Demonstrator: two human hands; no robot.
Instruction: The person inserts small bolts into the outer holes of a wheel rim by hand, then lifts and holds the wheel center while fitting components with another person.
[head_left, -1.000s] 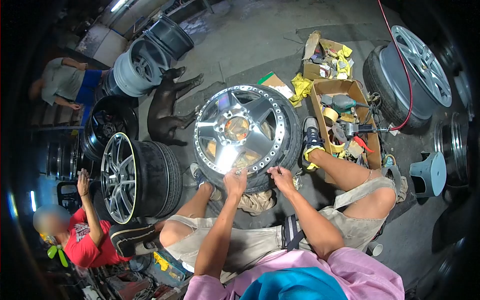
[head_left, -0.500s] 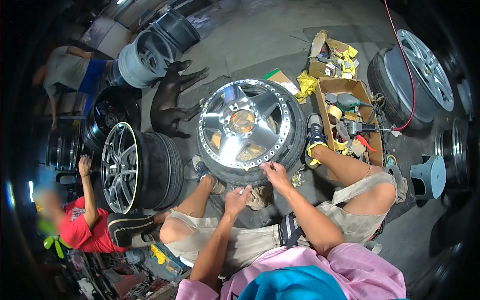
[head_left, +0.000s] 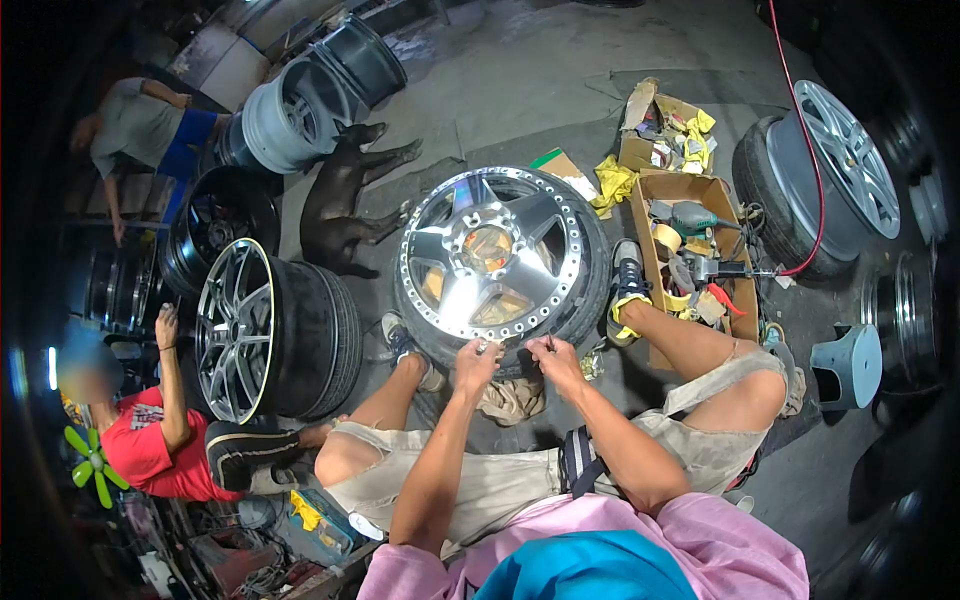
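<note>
A polished five-spoke wheel face (head_left: pixel 530 215) with a ring of bolt holes lies over a tire (head_left: pixel 596 285) between my legs. My left hand (head_left: pixel 478 362) is closed near the rim's front edge, its fingers pinched on something small that I cannot make out. To its right, my right hand (head_left: pixel 556 358) is also closed, thumb and fingertips together beside the tire; what it holds is too small to name. The two hands are apart. A crumpled beige cloth (head_left: pixel 512 401) lies just below them on the floor.
A cardboard box (head_left: pixel 690 186) of tools stands to the right, a smaller box (head_left: pixel 637 152) behind it. A dog (head_left: pixel 335 205) lies left of the wheel. More wheels (head_left: pixel 330 340) stand around. A person in red (head_left: pixel 165 445) sits left; another person (head_left: pixel 140 125) bends behind.
My right hand was at the rim's edge and has drawn back slightly. My left hand has risen toward the wheel, beside the right. The view has shifted a little.
</note>
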